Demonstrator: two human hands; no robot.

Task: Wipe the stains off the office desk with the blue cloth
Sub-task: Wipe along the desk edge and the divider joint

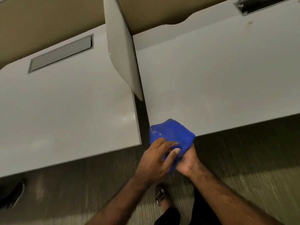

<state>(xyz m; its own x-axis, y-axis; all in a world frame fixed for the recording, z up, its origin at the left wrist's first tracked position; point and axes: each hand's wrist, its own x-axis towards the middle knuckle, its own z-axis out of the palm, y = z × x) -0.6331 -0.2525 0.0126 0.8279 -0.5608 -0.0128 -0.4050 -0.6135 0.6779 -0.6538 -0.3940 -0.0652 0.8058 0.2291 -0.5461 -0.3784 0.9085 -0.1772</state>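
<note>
The blue cloth (172, 135) is bunched up at the front left corner of the right-hand white desk (219, 82), partly over its edge. Both hands hold it. My left hand (156, 158) lies on top of the cloth with its fingers curled over it. Beneath and to the right, my right hand (186, 161) grips the cloth's lower part. A small brown stain (250, 22) shows on the right desk far back, near the rear edge. Fainter marks show near the desk's left edge (151, 105).
A second white desk (65, 111) stands on the left, with a grey cable hatch (61, 53). A white divider panel (123, 51) rises between the desks. Another cable hatch (266, 5) sits at the top right. A dark shoe (14, 194) and my foot (160, 194) are on the carpet.
</note>
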